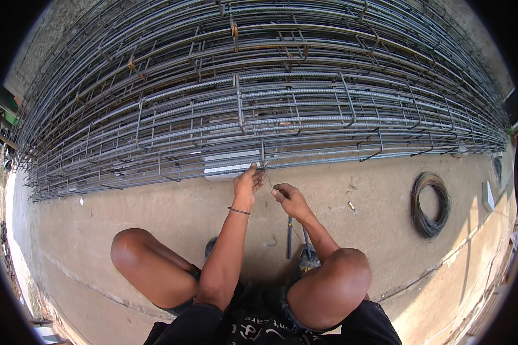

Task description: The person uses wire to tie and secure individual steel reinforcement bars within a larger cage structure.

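Note:
Stacked rebar cages stretch across the far side, made of long ribbed bars joined by square stirrups. My left hand is at the lower front bar of the nearest cage, beside a stirrup. Its fingers are curled; what they grip is too small to make out. Just right of it, my right hand pinches a thin tie wire between thumb and fingers. That wire rises toward the bar by my left fingertips. Below my right hand, a tool with two long dark handles stands between my feet, its head partly hidden.
A coil of dark wire lies on the concrete floor at right. Beyond it rests a pale flat slab. A white block sits under the cage, and a small yellowish object lies right of my hands.

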Demonstrator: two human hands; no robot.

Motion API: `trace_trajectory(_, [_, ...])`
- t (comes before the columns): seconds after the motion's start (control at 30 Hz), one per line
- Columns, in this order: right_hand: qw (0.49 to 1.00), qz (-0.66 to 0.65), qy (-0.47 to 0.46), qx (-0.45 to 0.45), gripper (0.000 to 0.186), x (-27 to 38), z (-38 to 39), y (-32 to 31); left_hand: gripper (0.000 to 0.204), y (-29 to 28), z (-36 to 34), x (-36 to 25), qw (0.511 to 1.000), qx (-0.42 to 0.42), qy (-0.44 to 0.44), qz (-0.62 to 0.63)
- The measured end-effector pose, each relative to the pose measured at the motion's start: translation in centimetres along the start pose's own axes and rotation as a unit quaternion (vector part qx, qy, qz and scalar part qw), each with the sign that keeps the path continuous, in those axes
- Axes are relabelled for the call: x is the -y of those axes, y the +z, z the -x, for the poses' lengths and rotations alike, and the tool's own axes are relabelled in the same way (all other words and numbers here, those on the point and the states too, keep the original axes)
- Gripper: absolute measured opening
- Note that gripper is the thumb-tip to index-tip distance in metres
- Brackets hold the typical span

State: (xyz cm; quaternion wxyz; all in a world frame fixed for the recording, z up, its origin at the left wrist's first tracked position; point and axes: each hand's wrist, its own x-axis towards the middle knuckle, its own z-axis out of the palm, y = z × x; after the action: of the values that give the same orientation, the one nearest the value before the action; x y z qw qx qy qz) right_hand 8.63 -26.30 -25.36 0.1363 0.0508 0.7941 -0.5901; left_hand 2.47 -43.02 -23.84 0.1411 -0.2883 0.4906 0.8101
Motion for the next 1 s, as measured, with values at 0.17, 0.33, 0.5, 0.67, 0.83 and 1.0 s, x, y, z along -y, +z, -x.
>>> trace_trajectory(0.17, [0.989, -0.122, 0.039, 0.078, 0.038, 2.2, 0.1, -2.1, 0.025, 1.3, 0.7, 0.4, 0.992, -0.032, 0.014, 0.124])
trace_trajectory(0.33, [0.986, 0.131, -0.004, 0.098, 0.04, 2.4, 1.2, -7.1, 0.023, 1.7, 2.8, -1.3, 0.989, -0.053, 0.035, 0.137])
trace_trajectory(0.5, [0.903, 0.424, 0.064, 0.04, 0.058, -7.5, 6.9, -5.1, 0.02, 3.2, 3.5, -0.9, 0.986, -0.055, 0.044, 0.153])
trace_trajectory(0.67, [0.888, 0.454, 0.054, -0.038, 0.076, -5.5, 10.4, -0.1, 0.017, 2.0, 2.6, -0.1, 0.981, -0.028, 0.082, 0.171])
trace_trajectory(0.83, [0.877, 0.479, 0.046, 0.013, 0.065, -6.0, 11.3, -0.1, 0.02, 2.1, 3.1, 0.4, 0.975, -0.024, 0.088, 0.203])
trace_trajectory(1.0, [0.893, 0.446, 0.061, 0.014, 0.051, -6.5, 11.3, -1.2, 0.024, 1.8, 3.0, 0.8, 0.968, -0.004, 0.095, 0.23])
